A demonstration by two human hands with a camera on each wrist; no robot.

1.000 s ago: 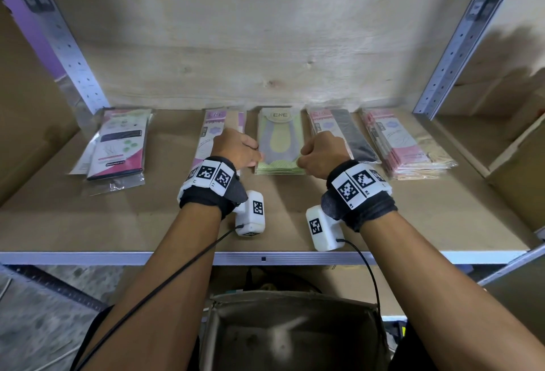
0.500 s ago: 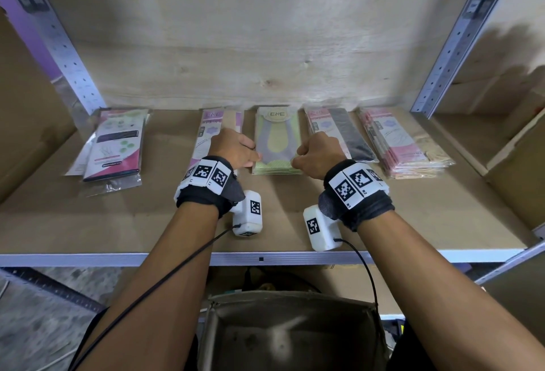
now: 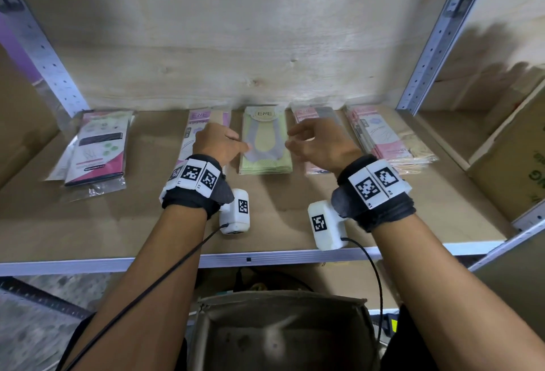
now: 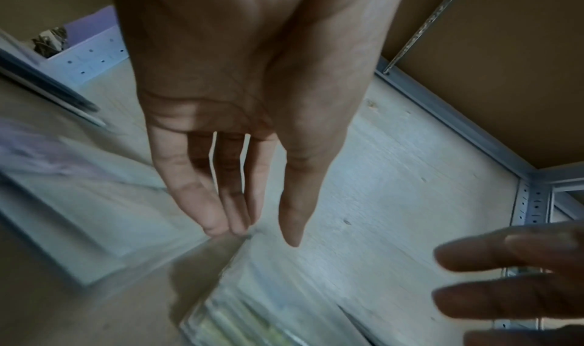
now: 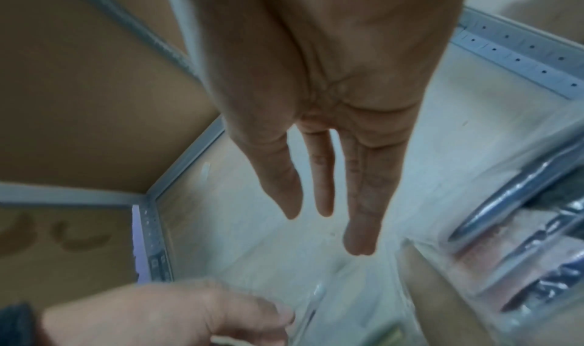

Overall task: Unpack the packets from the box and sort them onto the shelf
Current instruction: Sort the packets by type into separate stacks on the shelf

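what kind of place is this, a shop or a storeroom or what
Most likely a stockroom or warehouse. A bare metal-framed shelf with plywood boards holds sorted stacks of retail sock packets, a cardboard carton sits in the next bay, and an open box waits below.

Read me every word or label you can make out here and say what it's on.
"ENE": green packet, top label.
"ENE": purple packet, top corner.
Pink packets, black-and-pink packet: print too small to read.
Cardboard box, green letters: cut off, unreadable.
Wristbands: square code markers, no words.
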